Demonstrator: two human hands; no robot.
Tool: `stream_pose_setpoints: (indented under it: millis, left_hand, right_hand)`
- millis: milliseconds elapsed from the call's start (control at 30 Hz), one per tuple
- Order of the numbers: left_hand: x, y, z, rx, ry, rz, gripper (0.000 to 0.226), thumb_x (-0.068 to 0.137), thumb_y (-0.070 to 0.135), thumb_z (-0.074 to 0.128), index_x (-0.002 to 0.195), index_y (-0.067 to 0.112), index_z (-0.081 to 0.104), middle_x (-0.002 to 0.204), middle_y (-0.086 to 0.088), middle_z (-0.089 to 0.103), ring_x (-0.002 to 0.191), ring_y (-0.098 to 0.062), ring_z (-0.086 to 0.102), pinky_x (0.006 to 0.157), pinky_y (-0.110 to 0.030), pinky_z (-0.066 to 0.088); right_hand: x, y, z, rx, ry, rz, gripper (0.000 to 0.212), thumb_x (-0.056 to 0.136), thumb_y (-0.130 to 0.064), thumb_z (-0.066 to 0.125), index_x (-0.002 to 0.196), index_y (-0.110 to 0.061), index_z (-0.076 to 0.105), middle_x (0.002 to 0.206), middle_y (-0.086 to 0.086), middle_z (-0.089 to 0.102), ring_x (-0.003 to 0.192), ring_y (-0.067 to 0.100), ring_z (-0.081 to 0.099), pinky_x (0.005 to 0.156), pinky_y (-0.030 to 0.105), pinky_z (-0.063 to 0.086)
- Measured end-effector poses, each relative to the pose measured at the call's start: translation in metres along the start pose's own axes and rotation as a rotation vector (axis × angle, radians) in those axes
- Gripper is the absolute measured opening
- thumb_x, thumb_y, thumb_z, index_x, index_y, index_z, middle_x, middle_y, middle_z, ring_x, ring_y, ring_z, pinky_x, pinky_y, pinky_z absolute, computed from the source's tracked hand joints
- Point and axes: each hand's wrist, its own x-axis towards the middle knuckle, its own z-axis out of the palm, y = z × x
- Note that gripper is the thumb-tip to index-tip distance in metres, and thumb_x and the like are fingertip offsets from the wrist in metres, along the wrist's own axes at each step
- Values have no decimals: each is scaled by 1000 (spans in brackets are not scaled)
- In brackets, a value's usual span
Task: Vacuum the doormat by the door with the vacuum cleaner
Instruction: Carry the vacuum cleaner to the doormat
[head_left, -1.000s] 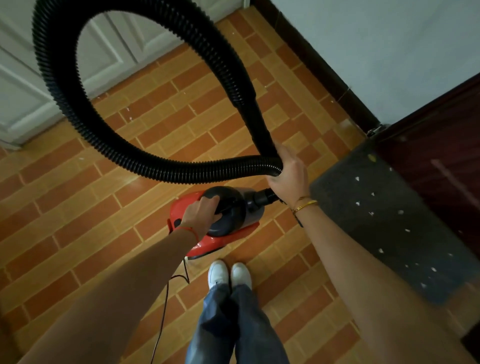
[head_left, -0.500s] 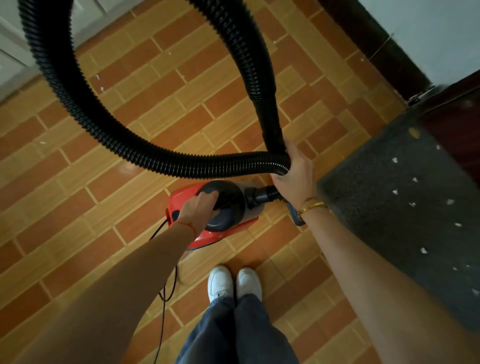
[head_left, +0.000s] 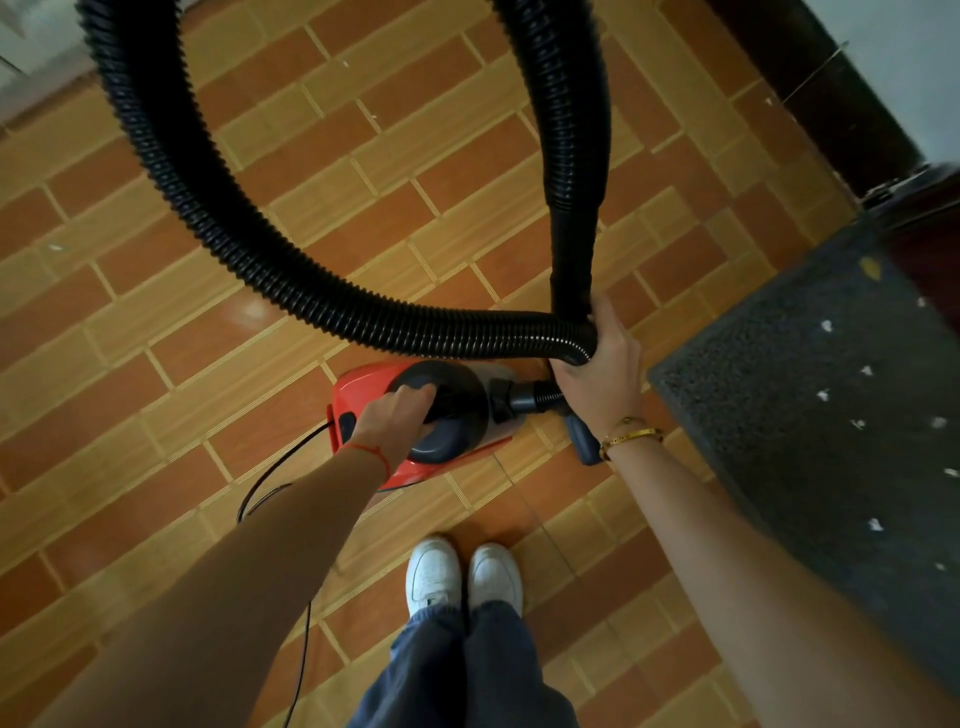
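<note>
Hands grip low: left hand (head_left: 396, 421) on vacuum cleaner (head_left: 363, 387), right hand (head_left: 597, 364) on hose (head_left: 218, 208).

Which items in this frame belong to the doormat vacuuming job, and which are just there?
Job:
vacuum cleaner, left hand on its handle
black hose, right hand gripping it
power cord
doormat, speckled with white bits

Just there:
white shoes
gold bracelet

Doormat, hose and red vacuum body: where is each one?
Doormat (head_left: 810, 415), head view, bare dark pile.
Hose (head_left: 218, 208), head view, ribbed loop's left side.
Red vacuum body (head_left: 363, 387), head view, red shell.
</note>
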Motion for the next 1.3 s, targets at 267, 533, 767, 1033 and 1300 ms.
stream_pose_setpoints:
  millis: [267,533,767,1033,1300]
  left_hand:
    - [3,0,19,0,36,-4,33,96,16,53,128,11,43,98,-8,62,83,-26,64,70,-38,57]
    - [-11,-3,35,-124,202,-53,40,90,18,62,124,11,42,115,-7,55,102,-27,57,76,-36,50]
    - [-57,-39,78,-325,327,-241,89,83,38,71,148,3,21,149,-13,29,137,-30,31,110,-39,36]
    - [-58,-64,121,-499,107,-277,91,88,43,60,153,7,8,160,-11,10,146,-30,13,119,-44,20]
    - [-46,-63,127,-515,46,-264,92,92,36,59,153,6,-2,161,-10,-3,148,-31,1,120,-42,13]
  right_hand:
    - [-2,5,11,-20,-23,15,37,79,-11,70,115,-9,60,95,-3,65,86,6,62,68,6,44]
    - [-8,2,14,-40,12,18,41,74,-4,70,115,-6,60,98,5,67,93,15,63,81,26,50]
    - [-10,-6,13,-35,-10,101,44,77,-3,71,119,-5,57,106,8,68,97,12,61,84,26,47]
    - [-11,-4,20,-56,16,152,44,80,-8,71,121,-12,56,104,-5,64,95,12,60,82,31,49]
    - [-12,0,21,-81,6,114,48,78,-13,74,122,-11,54,102,-9,58,93,9,57,79,28,47]
